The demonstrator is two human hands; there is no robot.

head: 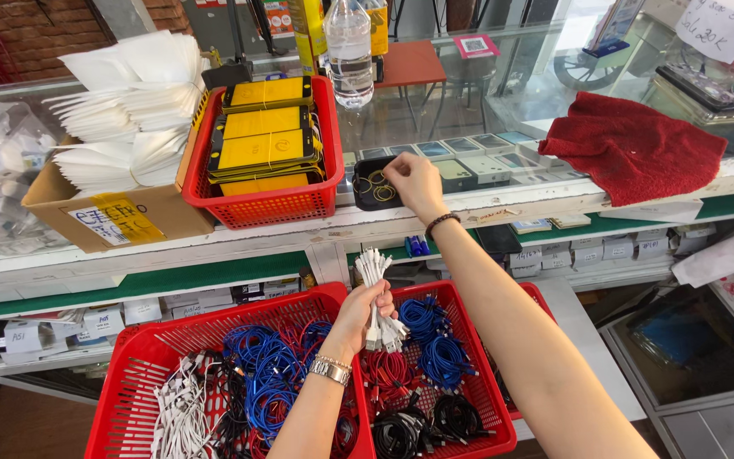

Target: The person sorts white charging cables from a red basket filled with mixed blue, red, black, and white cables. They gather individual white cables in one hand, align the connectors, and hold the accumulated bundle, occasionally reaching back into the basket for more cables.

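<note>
Fingers of the left hand (365,308) clasp a bunch of white cables (377,293) above the red baskets (142,361), unbanded yet, while the right hand (413,183) picks in the band tray (364,194).

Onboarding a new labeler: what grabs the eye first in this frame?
Front and centre, the left hand grips a bundle of white cables above two red baskets full of white, blue, red and black cables. Higher up, the right hand reaches into a small black tray of rubber bands on the glass counter. A red cloth lies at right, and a red basket of yellow packs sits at left.
</note>
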